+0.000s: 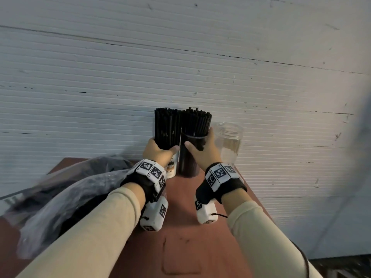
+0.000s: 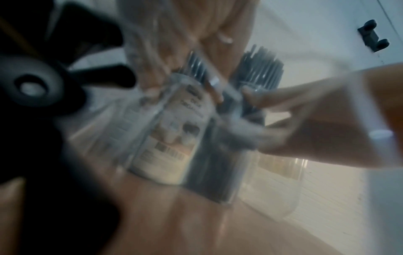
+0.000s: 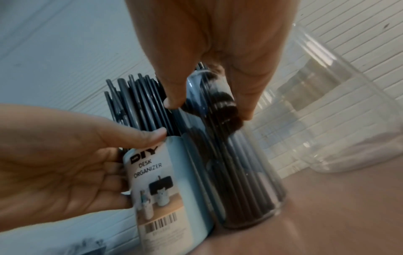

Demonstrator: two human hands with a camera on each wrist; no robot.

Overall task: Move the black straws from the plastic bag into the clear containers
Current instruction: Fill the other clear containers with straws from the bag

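Two clear containers full of black straws stand side by side at the table's far edge, against the wall. My left hand grips the left one, the labelled container, just under its straw bundle. My right hand is wrapped round the rim of the middle container, whose straws fan out above it. In the right wrist view the label reads "DIY desk organizer", with my thumb and fingers on either side of the middle container. The plastic bag lies at the left.
An empty clear jar stands just right of the middle container, close to my right hand. The red-brown table is narrow, and its right edge runs near my right forearm. A white ribbed wall rises directly behind the containers.
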